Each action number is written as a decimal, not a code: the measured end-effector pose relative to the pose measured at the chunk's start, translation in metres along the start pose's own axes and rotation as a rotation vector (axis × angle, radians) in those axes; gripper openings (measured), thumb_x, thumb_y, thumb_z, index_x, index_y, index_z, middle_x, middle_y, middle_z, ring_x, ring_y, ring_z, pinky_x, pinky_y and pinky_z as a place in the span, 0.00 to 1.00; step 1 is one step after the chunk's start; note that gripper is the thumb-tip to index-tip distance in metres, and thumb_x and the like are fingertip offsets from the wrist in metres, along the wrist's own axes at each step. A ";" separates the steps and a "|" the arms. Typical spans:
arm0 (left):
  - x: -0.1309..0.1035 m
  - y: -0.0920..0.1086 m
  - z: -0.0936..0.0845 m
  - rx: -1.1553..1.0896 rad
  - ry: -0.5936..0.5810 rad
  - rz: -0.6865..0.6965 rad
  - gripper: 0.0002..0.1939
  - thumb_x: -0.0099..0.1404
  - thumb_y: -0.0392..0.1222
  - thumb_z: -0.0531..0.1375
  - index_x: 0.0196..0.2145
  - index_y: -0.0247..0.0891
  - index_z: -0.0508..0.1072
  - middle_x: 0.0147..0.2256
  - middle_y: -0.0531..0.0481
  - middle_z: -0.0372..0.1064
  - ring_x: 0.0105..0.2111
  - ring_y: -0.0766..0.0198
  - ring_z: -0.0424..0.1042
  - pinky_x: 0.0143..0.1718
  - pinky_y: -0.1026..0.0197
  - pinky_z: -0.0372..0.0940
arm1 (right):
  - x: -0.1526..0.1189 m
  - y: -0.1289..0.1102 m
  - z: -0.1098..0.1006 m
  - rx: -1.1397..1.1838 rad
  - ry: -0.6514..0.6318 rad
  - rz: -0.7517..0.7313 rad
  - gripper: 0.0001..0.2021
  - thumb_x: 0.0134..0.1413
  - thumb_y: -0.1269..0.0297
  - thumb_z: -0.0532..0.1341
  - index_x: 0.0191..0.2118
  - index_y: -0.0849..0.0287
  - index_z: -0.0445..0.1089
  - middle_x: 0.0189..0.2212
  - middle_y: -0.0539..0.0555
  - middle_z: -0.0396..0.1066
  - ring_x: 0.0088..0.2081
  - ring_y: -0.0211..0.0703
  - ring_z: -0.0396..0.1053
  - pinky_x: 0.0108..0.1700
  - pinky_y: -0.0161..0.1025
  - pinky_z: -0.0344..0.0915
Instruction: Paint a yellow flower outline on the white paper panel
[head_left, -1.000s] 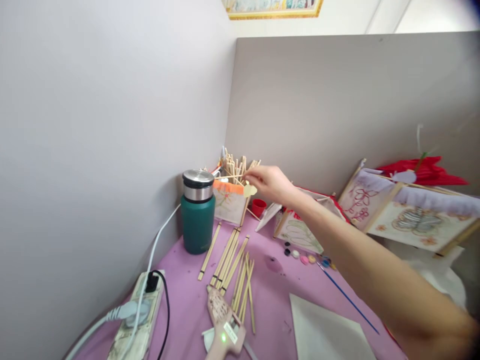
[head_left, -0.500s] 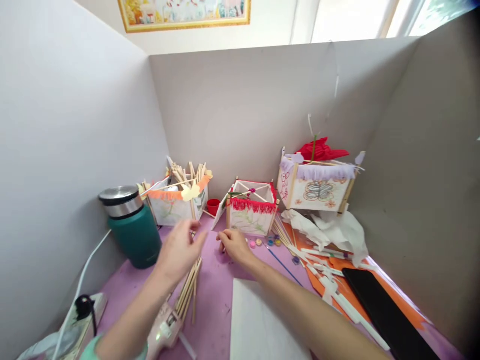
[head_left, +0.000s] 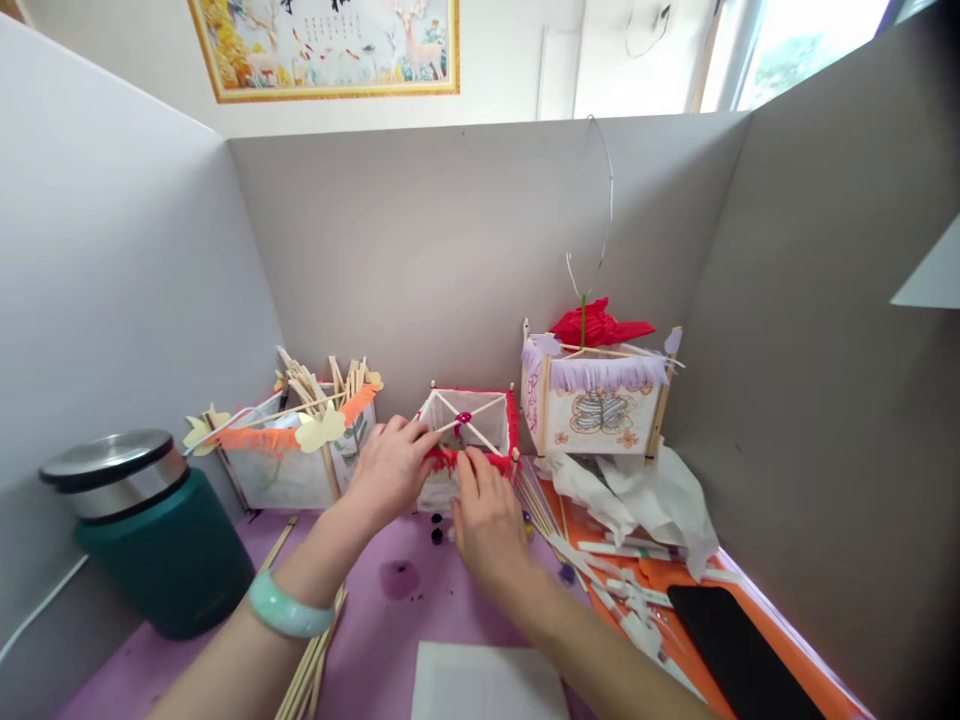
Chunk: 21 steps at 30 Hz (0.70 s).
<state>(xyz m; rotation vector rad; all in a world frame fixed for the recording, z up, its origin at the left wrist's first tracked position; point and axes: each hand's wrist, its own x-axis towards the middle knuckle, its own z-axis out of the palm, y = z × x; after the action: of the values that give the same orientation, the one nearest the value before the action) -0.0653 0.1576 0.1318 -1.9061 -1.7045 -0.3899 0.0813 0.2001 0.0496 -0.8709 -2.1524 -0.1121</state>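
Green flask: upright at eight o'clock in the view, steel lid on, standing on the purple-covered table.
Orange-fringed box: between eight and nine o'clock, with pale yellow paper shapes on its rim and loose wooden sticks poking out of the top.
Flat sticks: a bundle at seven o'clock, partly behind the left forearm.
Left hand: between seven and eight o'clock, bangle at the wrist, fingers reaching over the near left corner of the red-fringed box.
Red-fringed box: six o'clock, just below centre, upright, thin sticks crossed over its open top.
Right hand: six o'clock, fingertips at the front red fringe.
Both hands: just beside each other at the box; whether either pinches the fringe, I cannot tell.
White sheet: six o'clock, at the lower edge.
Lavender-fringed box: between three and four o'clock, butterfly drawn on its front, red crumpled piece on top.
Black slab: between four and five o'clock, flat.
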 end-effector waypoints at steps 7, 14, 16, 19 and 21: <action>-0.014 -0.001 0.015 0.000 0.058 0.025 0.14 0.67 0.38 0.51 0.48 0.43 0.68 0.43 0.47 0.69 0.39 0.58 0.62 0.37 0.56 0.58 | -0.015 0.006 0.005 0.021 0.087 -0.098 0.33 0.55 0.76 0.48 0.66 0.58 0.39 0.60 0.61 0.55 0.52 0.54 0.62 0.50 0.54 0.62; -0.014 0.000 0.020 0.013 0.054 0.020 0.16 0.67 0.37 0.49 0.51 0.41 0.66 0.46 0.46 0.68 0.41 0.57 0.62 0.40 0.54 0.59 | -0.007 0.011 -0.002 0.024 0.055 -0.114 0.29 0.55 0.74 0.50 0.63 0.60 0.50 0.60 0.61 0.56 0.53 0.55 0.61 0.51 0.54 0.60; -0.012 -0.001 0.023 0.005 0.047 0.010 0.17 0.67 0.36 0.49 0.52 0.40 0.65 0.46 0.46 0.68 0.42 0.56 0.62 0.41 0.54 0.60 | 0.001 0.013 -0.008 0.019 0.016 -0.109 0.27 0.54 0.74 0.51 0.61 0.62 0.55 0.59 0.62 0.58 0.52 0.54 0.61 0.51 0.54 0.60; -0.007 -0.005 0.026 -0.043 0.046 0.017 0.19 0.66 0.36 0.50 0.54 0.39 0.63 0.50 0.43 0.65 0.45 0.54 0.63 0.43 0.52 0.62 | 0.012 0.018 -0.017 0.025 -0.060 -0.106 0.27 0.52 0.75 0.52 0.59 0.64 0.57 0.59 0.63 0.58 0.53 0.54 0.61 0.52 0.52 0.61; -0.006 -0.011 0.024 -0.100 0.088 0.018 0.22 0.65 0.37 0.50 0.57 0.38 0.60 0.56 0.39 0.59 0.51 0.52 0.61 0.47 0.51 0.62 | 0.017 0.021 -0.023 0.059 -0.112 -0.104 0.27 0.51 0.74 0.54 0.59 0.64 0.57 0.60 0.64 0.56 0.55 0.54 0.60 0.53 0.51 0.61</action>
<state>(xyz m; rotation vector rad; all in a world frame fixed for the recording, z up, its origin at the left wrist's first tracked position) -0.0803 0.1673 0.1114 -1.9435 -1.6379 -0.5536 0.1015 0.2169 0.0728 -0.7465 -2.2940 -0.0528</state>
